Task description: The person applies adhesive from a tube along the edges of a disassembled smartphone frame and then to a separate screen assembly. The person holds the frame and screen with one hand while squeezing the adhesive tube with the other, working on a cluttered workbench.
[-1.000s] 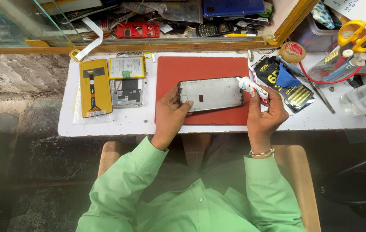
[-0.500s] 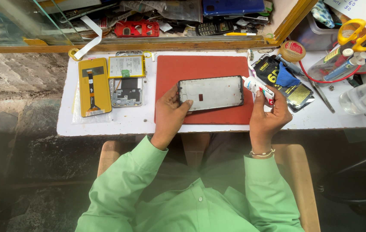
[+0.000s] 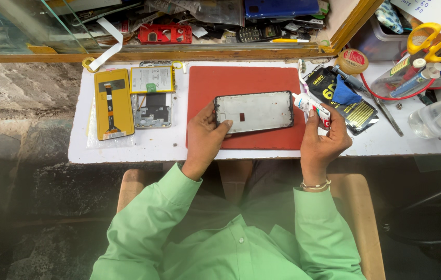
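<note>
we look down on a white worktop (image 3: 148,150) with a red mat (image 3: 244,83) at its middle. on the mat lies a phone frame (image 3: 254,111): a dark rectangular rim around a pale grey inner plate, with a small dark cut-out near its left part; it lies flat, long side across, on the lower half of the mat.

our left hand (image 3: 203,137) rests on the mat's lower left, thumb and fingertips pinching the frame's left short edge. our right hand (image 3: 324,142) is closed around a small white glue tube (image 3: 311,106) with a red band, held between thumb and fingers; the tube's tip is just beside the frame's right short edge. we cannot tell whether it touches.

left of the mat: a yellow rectangular panel (image 3: 112,103) with a dark ribbon strip down its centre, lying on a clear sleeve. beside it a grey opened phone body (image 3: 152,109), with a pale battery (image 3: 151,79) bearing a white label and a green spot at its upper end.

right of the mat: a black flat packet (image 3: 358,111) with yellow print, lying tilted, a blue cloth (image 3: 344,92) on top. farther right, a clear container (image 3: 392,83) holding yellow-handled scissors (image 3: 435,41) and pens; a clear bottle (image 3: 438,116) with a green-and-white label lies at the edge.

behind the worktop, a wooden-edged tray holds a red casing (image 3: 164,34) and a blue flat item (image 3: 280,8).
</note>
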Available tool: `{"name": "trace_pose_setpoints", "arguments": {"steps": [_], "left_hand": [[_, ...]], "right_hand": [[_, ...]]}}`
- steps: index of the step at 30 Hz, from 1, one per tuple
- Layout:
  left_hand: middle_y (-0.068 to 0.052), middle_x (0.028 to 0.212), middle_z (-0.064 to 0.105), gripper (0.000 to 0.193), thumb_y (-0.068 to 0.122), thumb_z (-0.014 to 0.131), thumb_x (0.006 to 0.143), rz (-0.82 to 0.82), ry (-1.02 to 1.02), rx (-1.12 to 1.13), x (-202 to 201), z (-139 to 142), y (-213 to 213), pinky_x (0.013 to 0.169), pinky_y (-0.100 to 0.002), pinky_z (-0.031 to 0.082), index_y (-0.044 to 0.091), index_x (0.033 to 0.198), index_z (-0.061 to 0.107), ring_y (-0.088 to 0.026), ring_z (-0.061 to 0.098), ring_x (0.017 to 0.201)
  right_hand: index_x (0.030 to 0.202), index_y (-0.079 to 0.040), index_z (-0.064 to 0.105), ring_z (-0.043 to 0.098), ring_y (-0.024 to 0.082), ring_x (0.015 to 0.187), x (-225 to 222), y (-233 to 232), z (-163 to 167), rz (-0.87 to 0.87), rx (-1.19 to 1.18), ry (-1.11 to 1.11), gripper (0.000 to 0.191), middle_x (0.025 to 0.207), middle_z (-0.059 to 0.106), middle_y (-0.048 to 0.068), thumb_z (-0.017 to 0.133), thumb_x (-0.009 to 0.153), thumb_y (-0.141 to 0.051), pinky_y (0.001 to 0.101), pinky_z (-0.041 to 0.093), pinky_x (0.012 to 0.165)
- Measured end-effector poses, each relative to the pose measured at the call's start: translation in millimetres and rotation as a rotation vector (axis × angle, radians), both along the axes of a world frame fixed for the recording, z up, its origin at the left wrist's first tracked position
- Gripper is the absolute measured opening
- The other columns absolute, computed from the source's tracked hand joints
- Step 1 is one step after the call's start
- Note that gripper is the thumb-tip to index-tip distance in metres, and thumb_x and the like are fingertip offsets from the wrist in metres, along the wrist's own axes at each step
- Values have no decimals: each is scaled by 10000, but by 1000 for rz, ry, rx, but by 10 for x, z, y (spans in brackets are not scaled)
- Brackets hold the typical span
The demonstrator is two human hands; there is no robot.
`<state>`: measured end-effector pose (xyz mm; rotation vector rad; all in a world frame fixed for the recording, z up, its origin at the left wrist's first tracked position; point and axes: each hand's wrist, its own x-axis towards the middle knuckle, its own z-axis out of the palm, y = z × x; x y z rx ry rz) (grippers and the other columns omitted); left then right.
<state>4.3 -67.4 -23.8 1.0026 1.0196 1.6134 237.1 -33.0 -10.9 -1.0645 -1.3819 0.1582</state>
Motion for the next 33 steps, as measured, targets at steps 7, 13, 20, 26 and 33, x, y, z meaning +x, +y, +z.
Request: {"name": "trace_pose_setpoints", "arguments": {"steps": [7,13,20,26,33], "left_hand": [[-198,1289,662,608,-136,636,882,10,3,-10,1,10,0,961,-290,586,-137,1456,438,-197,679,1138],[-202,1275,670,606,-142,631,878,8,-10,-36,4,28,1,951,-294,590,-133,1456,447,-204,688,1123],[-206,1274,671,605,-148,626,883,-1,-7,-24,-3,8,1,956,-302,594,-131,1460,443,-209,684,1131],[-212,1301,657,615,-155,626,880,3,-16,0,-10,-28,19,985,-302,584,-142,1462,427,-213,676,1164],[-216,1296,657,623,-153,630,877,9,-13,-14,-11,-30,24,970,-303,591,-142,1464,423,-213,680,1149]], "right_hand": [[1143,69,693,729,179,920,18,-25,-9,-22,8,-31,163,1043,745,144,748,992,43,310,595,836],[1129,67,694,726,185,889,9,-52,13,-37,10,-53,155,1014,741,149,746,984,48,312,590,820],[1153,75,684,733,199,924,4,-119,7,-12,27,-45,169,1030,730,159,730,991,61,316,595,848],[1146,76,683,734,199,920,21,-130,-22,-21,37,-47,168,1024,730,158,730,985,62,317,598,844],[1150,81,682,738,203,931,27,-158,-31,-27,29,-50,176,1027,728,160,729,981,66,314,598,850]]}}
